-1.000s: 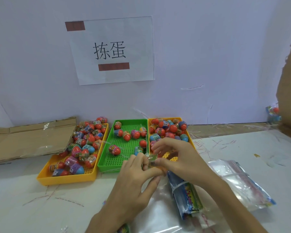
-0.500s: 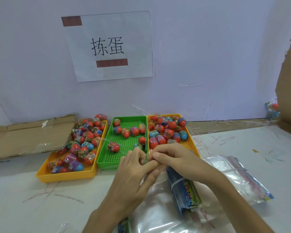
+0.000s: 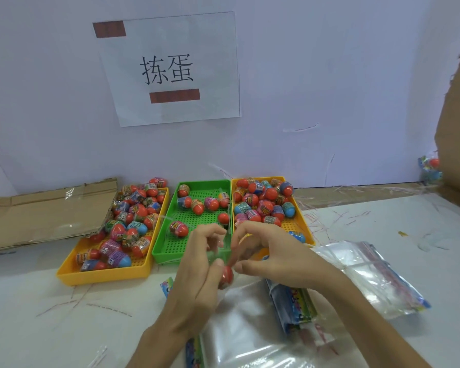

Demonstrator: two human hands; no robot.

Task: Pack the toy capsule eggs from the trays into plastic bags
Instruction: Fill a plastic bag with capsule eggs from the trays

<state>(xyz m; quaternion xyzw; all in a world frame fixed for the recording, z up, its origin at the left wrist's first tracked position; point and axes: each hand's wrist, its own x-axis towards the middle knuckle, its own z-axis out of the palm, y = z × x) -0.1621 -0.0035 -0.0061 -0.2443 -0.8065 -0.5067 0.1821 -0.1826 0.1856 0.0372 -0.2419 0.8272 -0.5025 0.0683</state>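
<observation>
Head: red capsule egg (image 3: pixel 226 274), seemingly in bag (image 3: pixel 219 249)

A paper sign (image 3: pixel 170 70) on the wall reads "拣蛋" — nothing else legible.

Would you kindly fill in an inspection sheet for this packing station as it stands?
Surface: white table.
Job's things: left yellow tray, green tray and right yellow tray hold capsule eggs; bag stack at right.
Clutter: flattened cardboard, thin plastic strips.
Hands: left hand and right hand pinch a small clear bag with a red egg.
Cables: nothing seen.
Surroundings: white wall, paper sign.
</observation>
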